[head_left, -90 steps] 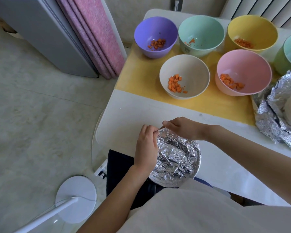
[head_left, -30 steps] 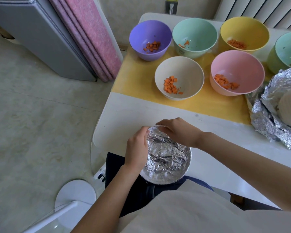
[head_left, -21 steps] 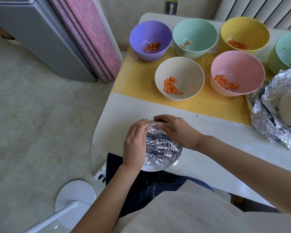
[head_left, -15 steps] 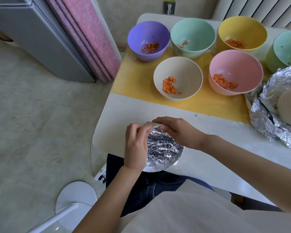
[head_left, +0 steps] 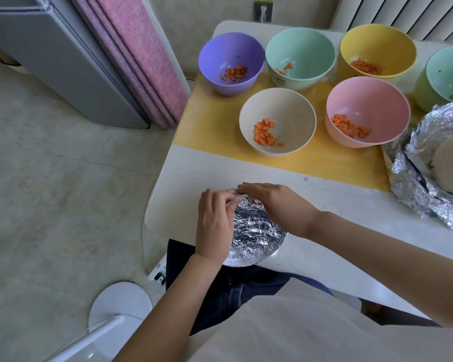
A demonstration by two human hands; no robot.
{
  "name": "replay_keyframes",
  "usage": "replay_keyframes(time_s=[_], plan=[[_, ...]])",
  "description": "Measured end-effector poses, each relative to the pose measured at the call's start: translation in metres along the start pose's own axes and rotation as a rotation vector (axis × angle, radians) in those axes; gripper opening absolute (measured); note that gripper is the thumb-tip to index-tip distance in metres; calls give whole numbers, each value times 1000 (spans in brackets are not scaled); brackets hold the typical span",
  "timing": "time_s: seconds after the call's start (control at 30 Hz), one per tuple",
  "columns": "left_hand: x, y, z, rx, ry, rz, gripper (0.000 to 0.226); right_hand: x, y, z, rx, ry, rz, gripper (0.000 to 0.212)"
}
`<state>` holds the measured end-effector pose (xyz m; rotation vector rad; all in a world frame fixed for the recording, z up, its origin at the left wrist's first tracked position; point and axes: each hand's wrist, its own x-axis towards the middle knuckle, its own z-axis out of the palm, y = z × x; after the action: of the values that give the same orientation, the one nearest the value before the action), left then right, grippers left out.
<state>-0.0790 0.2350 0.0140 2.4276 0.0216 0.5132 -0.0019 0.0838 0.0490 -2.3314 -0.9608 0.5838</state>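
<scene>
foil-covered bowl (head_left: 256,231) sitting at near edge of table (head_left: 194,173), partly overhanging lap. left hand (head_left: 213,226) pinching foil at far rim, right hand (head_left: 275,202) curling over same rim. hands closing together there over last second; foil crimping probably nearing finish.

Foil-covered dish (head_left: 256,231) at near table edge (head_left: 168,184); left hand (head_left: 213,226) and right hand (head_left: 280,205) pinch foil at far rim. Carrot-filled bowls on yellow mat (head_left: 207,126) behind.
</scene>
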Motion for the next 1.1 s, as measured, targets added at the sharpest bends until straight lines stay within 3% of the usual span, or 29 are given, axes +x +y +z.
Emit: replay_keyframes(time_s=[0.13,0.23,0.37,0.9,1.03,1.1], plan=[[-1,-2,-1,48,-13,-14,17,-1,-4,3,6,29,-13,78],[-2,-1,-2,22,-24,-34,14,0,-4,4,18,34,-21,77],[1,-3,-2,74,-7,32,24,0,-2,0,30,28,-77,59],[3,-3,4,163,-11,100,26,18,1,-14,18,-300,-63,42],[0,-1,1,113,-9,80,30,15,2,-7,136,-229,-53,42],[-1,-4,1,65,-17,54,21,9,3,-4,167,-137,-38,42]])
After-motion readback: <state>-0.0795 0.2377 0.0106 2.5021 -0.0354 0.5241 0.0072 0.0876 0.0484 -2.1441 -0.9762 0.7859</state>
